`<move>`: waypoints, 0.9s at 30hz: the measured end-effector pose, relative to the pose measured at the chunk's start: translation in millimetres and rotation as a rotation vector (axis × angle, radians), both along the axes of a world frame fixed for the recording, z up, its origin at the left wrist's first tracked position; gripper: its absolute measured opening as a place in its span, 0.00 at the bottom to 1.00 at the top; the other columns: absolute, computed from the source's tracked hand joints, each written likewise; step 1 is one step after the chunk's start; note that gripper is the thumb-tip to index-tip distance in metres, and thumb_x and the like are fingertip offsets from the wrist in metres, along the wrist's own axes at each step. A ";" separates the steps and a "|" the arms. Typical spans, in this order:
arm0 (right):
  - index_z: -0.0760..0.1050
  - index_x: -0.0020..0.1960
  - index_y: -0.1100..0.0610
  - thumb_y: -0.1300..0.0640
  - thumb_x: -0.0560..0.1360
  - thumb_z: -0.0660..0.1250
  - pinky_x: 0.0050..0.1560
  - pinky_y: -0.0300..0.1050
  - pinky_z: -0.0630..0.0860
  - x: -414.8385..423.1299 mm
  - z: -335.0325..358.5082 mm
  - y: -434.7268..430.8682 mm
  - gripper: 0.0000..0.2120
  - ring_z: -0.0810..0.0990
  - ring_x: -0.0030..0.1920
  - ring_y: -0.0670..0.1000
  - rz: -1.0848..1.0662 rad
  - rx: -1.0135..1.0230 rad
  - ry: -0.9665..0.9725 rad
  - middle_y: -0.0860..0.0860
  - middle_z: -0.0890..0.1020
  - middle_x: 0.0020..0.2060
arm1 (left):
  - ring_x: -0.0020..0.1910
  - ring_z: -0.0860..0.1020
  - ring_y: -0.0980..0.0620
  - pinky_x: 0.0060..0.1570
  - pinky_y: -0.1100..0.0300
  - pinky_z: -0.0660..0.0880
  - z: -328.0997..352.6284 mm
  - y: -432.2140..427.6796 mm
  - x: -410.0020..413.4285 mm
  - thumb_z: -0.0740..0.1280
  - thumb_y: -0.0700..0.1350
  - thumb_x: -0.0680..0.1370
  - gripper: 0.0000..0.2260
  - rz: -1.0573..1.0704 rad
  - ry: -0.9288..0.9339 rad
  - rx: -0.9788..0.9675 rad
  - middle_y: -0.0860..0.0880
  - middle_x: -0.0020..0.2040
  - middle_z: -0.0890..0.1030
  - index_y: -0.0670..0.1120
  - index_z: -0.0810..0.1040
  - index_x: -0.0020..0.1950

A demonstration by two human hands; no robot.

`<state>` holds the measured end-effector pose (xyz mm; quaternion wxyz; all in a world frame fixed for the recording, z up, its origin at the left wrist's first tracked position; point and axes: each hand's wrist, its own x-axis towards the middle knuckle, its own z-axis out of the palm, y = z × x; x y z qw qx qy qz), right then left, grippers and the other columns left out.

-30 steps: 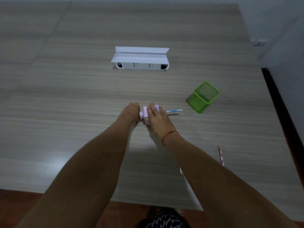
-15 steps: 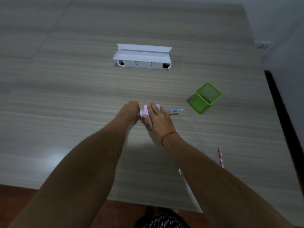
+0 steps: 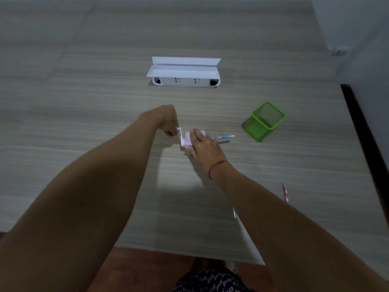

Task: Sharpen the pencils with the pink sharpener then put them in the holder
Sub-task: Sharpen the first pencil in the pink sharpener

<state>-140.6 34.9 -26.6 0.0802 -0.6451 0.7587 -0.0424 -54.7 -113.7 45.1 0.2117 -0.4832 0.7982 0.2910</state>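
Note:
The pink sharpener (image 3: 188, 139) sits mid-table with a blue pencil (image 3: 224, 137) sticking out of its right side. My right hand (image 3: 203, 144) lies over the sharpener's body, fingers curled around it. My left hand (image 3: 166, 121) pinches the crank handle (image 3: 179, 131) on the sharpener's left end. The green mesh holder (image 3: 265, 121) stands to the right of the pencil's free end and looks empty. A red-and-white pencil (image 3: 285, 193) lies near the table's right side. Another pencil (image 3: 234, 212) peeks out beside my right forearm, mostly hidden.
A white pop-up socket box (image 3: 185, 72) with its lid raised sits in the table behind the sharpener. The table's right edge (image 3: 357, 114) meets a dark gap beside a wall. The near table edge (image 3: 179, 252) runs just above my lap.
My left hand has lifted and swung up and away from the sharpener's end with the crank handle. My right hand, the sharpener and the pencil stay in place.

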 end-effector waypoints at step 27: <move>0.81 0.54 0.61 0.54 0.54 0.79 0.31 0.47 0.78 -6.8 -6.8 -7.9 0.29 0.82 0.29 0.56 0.059 0.107 0.028 0.54 0.84 0.50 | 0.24 0.79 0.58 0.46 0.55 0.82 -14.8 -4.3 0.4 0.70 0.35 0.73 0.03 0.012 0.057 -0.035 0.41 0.36 0.85 0.36 0.83 0.44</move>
